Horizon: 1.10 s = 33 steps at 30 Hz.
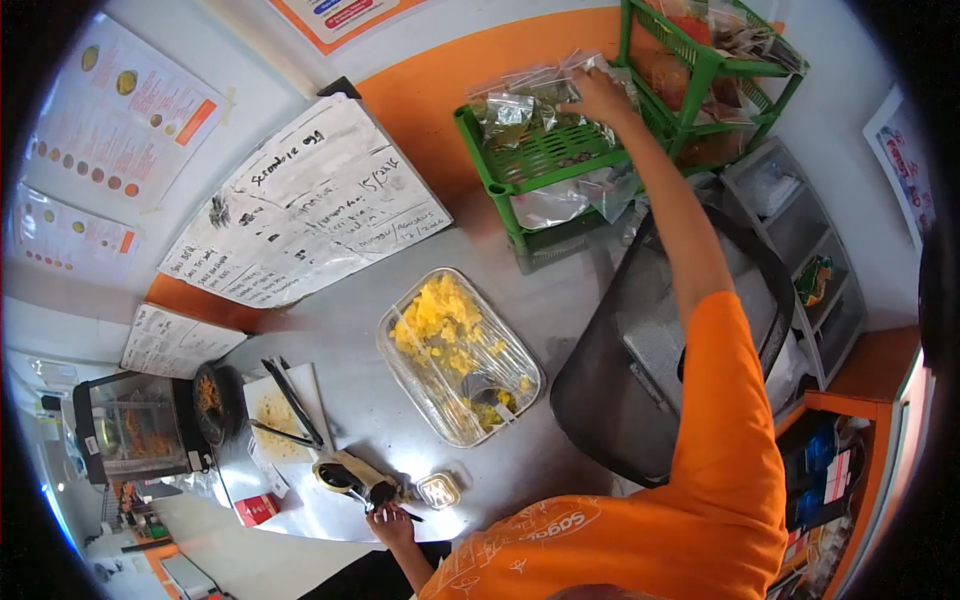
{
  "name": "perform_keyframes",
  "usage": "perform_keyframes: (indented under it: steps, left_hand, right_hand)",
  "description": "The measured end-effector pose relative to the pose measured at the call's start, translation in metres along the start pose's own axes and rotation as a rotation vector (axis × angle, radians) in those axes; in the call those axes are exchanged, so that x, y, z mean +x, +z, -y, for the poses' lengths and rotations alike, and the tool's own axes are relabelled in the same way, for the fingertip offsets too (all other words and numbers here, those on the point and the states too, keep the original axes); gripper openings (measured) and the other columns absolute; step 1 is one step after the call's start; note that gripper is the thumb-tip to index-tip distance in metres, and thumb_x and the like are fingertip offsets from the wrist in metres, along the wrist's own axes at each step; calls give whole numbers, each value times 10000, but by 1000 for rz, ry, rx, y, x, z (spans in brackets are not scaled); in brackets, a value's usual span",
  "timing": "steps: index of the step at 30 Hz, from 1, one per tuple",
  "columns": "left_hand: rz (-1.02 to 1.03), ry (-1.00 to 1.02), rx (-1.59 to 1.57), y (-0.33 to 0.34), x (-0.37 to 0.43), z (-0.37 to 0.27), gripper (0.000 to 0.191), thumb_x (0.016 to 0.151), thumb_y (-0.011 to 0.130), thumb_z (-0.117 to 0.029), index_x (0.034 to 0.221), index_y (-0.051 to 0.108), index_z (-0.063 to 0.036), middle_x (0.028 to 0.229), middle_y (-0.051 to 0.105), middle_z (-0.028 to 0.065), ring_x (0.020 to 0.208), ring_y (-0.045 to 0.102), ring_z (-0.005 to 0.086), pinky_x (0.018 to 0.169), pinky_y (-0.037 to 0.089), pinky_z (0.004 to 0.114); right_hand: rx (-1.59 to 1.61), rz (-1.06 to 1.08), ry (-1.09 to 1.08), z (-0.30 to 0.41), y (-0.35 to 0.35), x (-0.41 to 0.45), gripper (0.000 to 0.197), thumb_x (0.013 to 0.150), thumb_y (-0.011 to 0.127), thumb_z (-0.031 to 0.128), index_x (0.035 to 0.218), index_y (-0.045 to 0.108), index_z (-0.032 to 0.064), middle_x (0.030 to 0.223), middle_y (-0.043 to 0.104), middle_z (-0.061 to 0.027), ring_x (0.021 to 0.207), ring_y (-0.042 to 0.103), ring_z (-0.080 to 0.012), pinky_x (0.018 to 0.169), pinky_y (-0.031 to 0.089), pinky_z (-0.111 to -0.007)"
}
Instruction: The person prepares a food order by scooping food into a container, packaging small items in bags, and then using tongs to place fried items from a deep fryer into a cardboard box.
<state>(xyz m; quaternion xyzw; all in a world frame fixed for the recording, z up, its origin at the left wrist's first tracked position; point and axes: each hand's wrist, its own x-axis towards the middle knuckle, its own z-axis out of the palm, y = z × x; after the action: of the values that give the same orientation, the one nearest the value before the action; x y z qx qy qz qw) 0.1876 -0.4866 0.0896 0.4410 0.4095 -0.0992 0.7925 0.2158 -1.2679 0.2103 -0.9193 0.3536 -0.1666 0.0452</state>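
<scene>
My right hand (602,97) reaches into the top tray of a green plastic rack (559,178). Its fingers are among clear zip-lock bags (514,112), thumb spread from the fingers; whether it grips a bag is unclear. Down at the near edge of the steel table (337,352), my left hand (391,523) touches the dark end of a beige device (352,472) with black parts, perhaps a tape dispenser. Its grip is partly hidden. Beside that device sits a small square container (439,490). A foil-like tray (397,319) in mid-table holds yellow scrambled-egg-like pieces (442,311) and a dark-handled utensil.
Black tongs (289,397) lie across a stained white cutting board (281,420). Close by are a dark bowl (217,405) and a glass-fronted display case (139,427). A black mesh cover (607,375) stands at right, under my right arm. A handwritten whiteboard (307,202) leans against the wall.
</scene>
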Motion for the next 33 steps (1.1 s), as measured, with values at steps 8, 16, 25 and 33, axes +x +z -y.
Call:
perform_keyframes:
  steps: [8,16,25,33]
  left_hand:
    - [-4,17,5,4,-7,2,241,707,583,-338,734,502,-114,944,513,22,758,484,150,596,428,256]
    - [44,-11,-25,-6,-4,-3,234,701,596,-299,793,496,-109,963,515,41,756,489,162,597,428,263]
    - [131,-61,-48,-20,5,-5,187,765,550,-286,835,508,-118,984,534,14,812,501,148,645,425,275]
    - [301,-50,-98,-19,9,-3,270,805,498,-327,843,482,-60,953,518,72,967,470,201,753,427,305]
  right_hand:
    - [338,-26,170,-2,33,10,258,639,692,238,708,512,66,756,574,-41,763,556,-189,669,394,-409]
    - [1382,-261,266,4,-11,-8,120,684,607,67,770,530,34,812,551,-35,763,525,-162,694,408,-328]
    - [2066,265,272,171,-86,-192,168,741,559,59,907,532,73,864,541,-27,828,507,-152,756,401,-328]
    - [1446,921,244,331,42,-466,132,709,626,148,764,568,42,618,548,5,517,446,-63,479,355,-207]
